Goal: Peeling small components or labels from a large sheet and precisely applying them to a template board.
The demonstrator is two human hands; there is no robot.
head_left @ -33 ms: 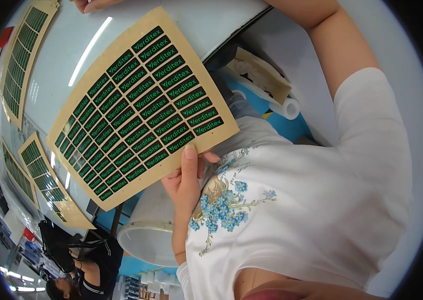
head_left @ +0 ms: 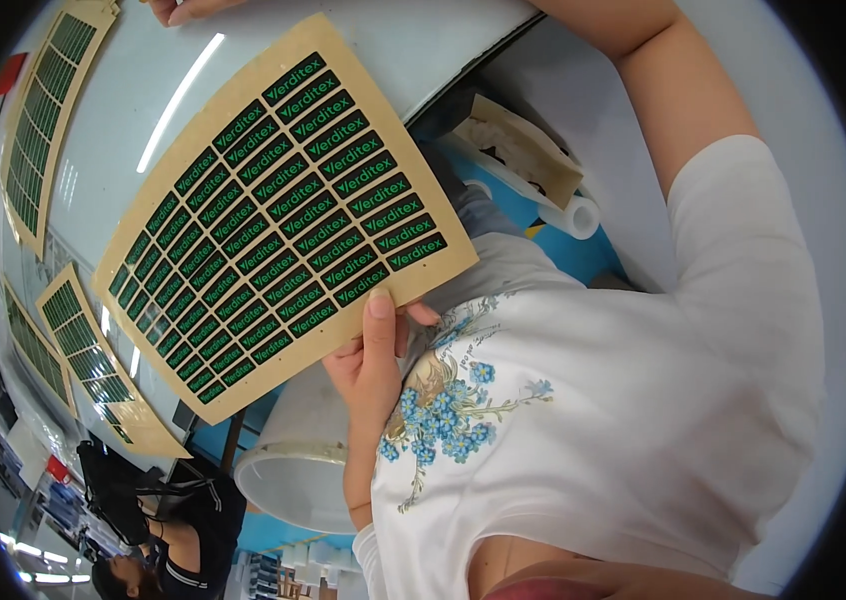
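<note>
A tan backing sheet (head_left: 413, 280) covered in rows of black rectangular labels with green lettering is in my left hand (head_left: 373, 350). The thumb lies on top of its near edge and the fingers are bent underneath. Tilted and slightly bowed, the sheet extends over the edge of the glossy pale table (head_left: 233, 30). My right hand (head_left: 188, 10) is at the top edge of the picture, over the table and apart from the sheet. Only some of its fingers show, drawn together; the frame cuts off what they may hold.
More label sheets lie at the left: one (head_left: 53, 110) toward the far end, another (head_left: 113, 370) at the near end, a third (head_left: 38, 345) beside it. Below the table are a white bin (head_left: 293, 490), an open carton (head_left: 518, 150) and a white roll (head_left: 578, 217). A person in black (head_left: 203, 530) is at the lower left.
</note>
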